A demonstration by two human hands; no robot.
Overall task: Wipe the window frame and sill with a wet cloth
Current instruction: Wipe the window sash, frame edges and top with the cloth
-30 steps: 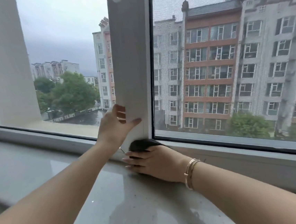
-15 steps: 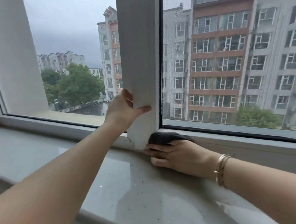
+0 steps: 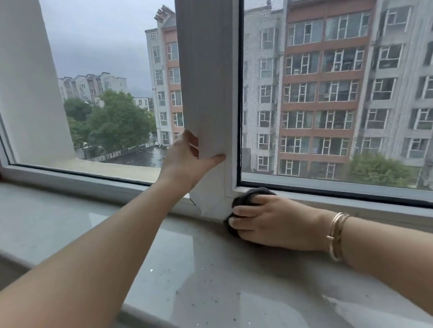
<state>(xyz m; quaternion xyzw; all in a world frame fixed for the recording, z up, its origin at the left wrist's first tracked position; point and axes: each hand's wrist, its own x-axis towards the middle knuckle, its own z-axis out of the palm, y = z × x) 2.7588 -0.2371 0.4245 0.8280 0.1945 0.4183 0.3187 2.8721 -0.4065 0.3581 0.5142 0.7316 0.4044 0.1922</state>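
Two bare hands in view, one dark cloth (image 3: 250, 196), one window frame (image 3: 210, 85) with a white upright post at centre, one stone sill (image 3: 168, 274) across the lower half. Left hand (image 3: 186, 162), just left of centre, wrapped round the lower post: thumb laid across its front face, fingers tucked behind its left edge. Right hand (image 3: 271, 224), right of centre and lower, pressed flat on the cloth with fingers close together and lightly bent over it. Cloth bunched at the foot of the post, touching the bottom rail of the frame and the sill where they meet; mostly hidden under the fingers. Two thin gold bangles (image 3: 336, 234) on the right wrist. Two glass panes, one each side of the post; the right one behind a fine mesh screen. Damp streaks and small dark specks on the sill at lower centre. No containers visible.
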